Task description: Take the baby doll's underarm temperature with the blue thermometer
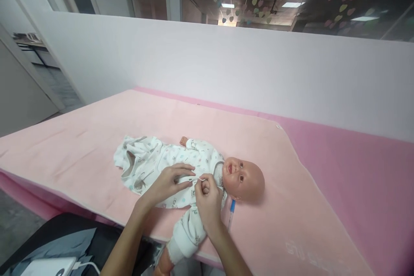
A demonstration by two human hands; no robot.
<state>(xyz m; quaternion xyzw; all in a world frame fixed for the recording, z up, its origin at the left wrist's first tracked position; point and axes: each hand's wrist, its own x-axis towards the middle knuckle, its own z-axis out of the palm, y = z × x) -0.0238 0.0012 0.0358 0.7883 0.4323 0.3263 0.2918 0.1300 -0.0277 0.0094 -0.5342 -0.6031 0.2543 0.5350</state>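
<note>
Pink tabletop (310, 220), lower centre: left hand (170, 184) spreads wide, right hand (208, 196) pinches the tie (201, 180); looks soft, feather-light, best gripped near its tip.

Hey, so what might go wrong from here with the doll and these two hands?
The thin white tie could slip free, since the right hand seems to hold it by only a pinch. The doll's near arm pokes past the edge of the pink sheet, so it may get bumped. The blue-tipped stick lies close to the right forearm, which might knock it.
</note>
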